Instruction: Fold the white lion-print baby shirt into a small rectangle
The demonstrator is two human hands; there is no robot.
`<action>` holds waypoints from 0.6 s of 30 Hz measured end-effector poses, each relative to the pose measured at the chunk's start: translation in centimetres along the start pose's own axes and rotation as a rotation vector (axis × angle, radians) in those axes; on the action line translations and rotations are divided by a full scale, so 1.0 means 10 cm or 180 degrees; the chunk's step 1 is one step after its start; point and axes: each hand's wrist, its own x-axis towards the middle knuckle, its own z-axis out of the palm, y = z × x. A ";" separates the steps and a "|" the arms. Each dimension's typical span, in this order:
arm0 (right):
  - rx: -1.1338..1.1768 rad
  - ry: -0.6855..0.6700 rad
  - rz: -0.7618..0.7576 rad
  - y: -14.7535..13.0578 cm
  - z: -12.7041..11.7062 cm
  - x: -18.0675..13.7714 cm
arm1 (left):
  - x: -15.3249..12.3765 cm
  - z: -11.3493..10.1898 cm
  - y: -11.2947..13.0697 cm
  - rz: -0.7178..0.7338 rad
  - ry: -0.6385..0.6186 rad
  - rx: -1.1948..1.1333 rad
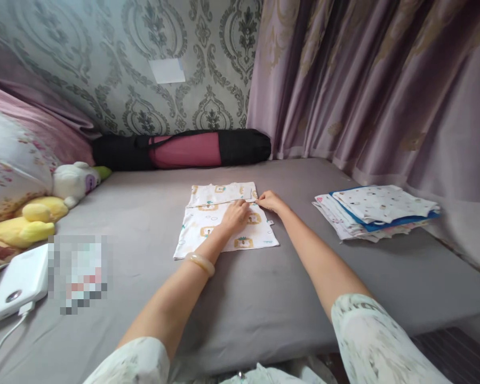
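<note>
A white cloth (192, 234) with tan animal-like prints lies flat on the grey bed sheet in front of me. Its far part is folded toward me, making a band (202, 194) across the top. My left hand (237, 213), below a pale bangle, rests on the cloth with its fingers bent together at the fold's edge. At the right end of that fold, my right hand (270, 201) pinches the cloth's edge. A small tag sticks out on the cloth's right side. My left fingertips are partly hidden by the hand itself.
To the right sits a stack of folded cloths (384, 205), one of them blue. A black and pink roll bag (184, 149) lies along the wall. Plush toys (74, 181), a white power bank (18, 282) with a cable, and a blurred-out item (82, 272) are at left.
</note>
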 end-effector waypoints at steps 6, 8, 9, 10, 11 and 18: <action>-0.0584 0.0118 -0.0560 0.02 -0.04 -0.09 | 0.07 0.16 0.24 -0.0109 -0.0070 0.0055; -0.0863 0.0270 -0.0700 0.03 -0.04 -0.13 | 0.06 0.19 0.27 -0.0167 -0.0063 0.0157; -0.0993 0.0326 -0.0741 0.03 -0.03 -0.15 | 0.06 0.20 0.28 -0.0161 -0.0069 0.0194; -0.1103 0.0347 -0.0779 0.04 -0.03 -0.17 | 0.05 0.20 0.29 -0.0129 -0.0088 0.0221; -0.1187 0.0339 -0.0819 0.04 -0.01 -0.18 | 0.05 0.21 0.29 -0.0081 -0.0122 0.0238; -0.1104 0.0219 -0.0835 0.08 0.00 -0.20 | 0.05 0.20 0.33 -0.0033 -0.0632 0.0283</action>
